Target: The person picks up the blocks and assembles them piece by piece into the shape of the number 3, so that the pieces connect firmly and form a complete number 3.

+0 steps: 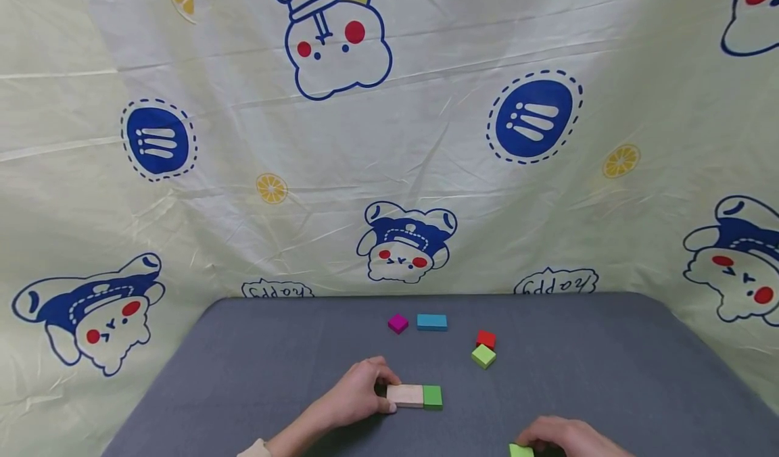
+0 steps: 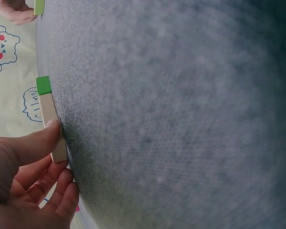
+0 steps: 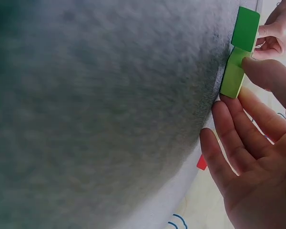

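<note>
My left hand [image 1: 359, 395] pinches the end of a plain wooden block [image 1: 406, 395] between thumb and fingers on the grey table. Against the block's right end sits a green block [image 1: 433, 397], in line with it; the left wrist view has both in one row. Nearer the front, my right hand [image 1: 569, 437] holds a light green block [image 1: 521, 450], cut off by the frame's lower edge. In the right wrist view the thumb presses on this light green block [image 3: 232, 78] while fingertips meet its lower end. There it overlaps the green block [image 3: 246, 28] behind it.
Farther back on the table [image 1: 274, 349] lie a magenta block [image 1: 398, 324] and a blue oblong block [image 1: 432, 322]. To their right, a red block [image 1: 486, 339] is next to another light green block [image 1: 483, 356]. A printed cloth [image 1: 426, 153] hangs behind the table.
</note>
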A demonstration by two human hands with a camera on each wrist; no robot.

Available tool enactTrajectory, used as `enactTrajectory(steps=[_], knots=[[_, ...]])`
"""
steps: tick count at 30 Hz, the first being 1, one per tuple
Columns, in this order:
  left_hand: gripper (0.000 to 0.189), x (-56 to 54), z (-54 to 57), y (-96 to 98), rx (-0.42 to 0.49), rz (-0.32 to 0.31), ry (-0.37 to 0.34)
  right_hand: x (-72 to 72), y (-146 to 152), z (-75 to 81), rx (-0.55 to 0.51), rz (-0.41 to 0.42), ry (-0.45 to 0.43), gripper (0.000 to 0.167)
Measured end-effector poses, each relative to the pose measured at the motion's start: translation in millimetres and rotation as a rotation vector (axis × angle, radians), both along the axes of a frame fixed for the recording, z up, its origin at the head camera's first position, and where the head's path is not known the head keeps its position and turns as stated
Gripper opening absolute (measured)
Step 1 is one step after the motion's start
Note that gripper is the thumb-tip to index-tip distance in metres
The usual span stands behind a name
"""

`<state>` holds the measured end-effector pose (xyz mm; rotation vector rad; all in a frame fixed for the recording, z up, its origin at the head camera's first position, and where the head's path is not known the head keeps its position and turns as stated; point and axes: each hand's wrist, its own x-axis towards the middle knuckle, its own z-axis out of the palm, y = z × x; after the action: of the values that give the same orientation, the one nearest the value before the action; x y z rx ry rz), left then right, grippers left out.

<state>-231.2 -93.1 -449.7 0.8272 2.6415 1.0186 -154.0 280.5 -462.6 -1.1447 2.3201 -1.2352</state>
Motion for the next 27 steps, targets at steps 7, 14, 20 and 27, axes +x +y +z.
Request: enactTrajectory(steps=[7, 14, 20, 27], knots=[[0.022, -0.6, -1.1, 0.3, -0.001, 0.001, -0.004, -9.1, -6, 4.7, 0.056, 0.003, 0.040, 0.025], [0.022, -0.6, 0.3, 0.1, -0.001, -0.004, 0.001, -9.9, -29, 23.3, 0.089, -0.036, -0.072, 0.018], [0.022, 0.1, 1.6, -0.4, 0.003, -0.012, 0.006, -12.6, -47, 35.0, 0.175, -0.092, -0.110, 0.020], [0.022, -1.2, 0.7, -0.5, -0.004, -0.007, 0.004, -17.5, -66, 45.0, 0.287, -0.157, -0.156, 0.020]])
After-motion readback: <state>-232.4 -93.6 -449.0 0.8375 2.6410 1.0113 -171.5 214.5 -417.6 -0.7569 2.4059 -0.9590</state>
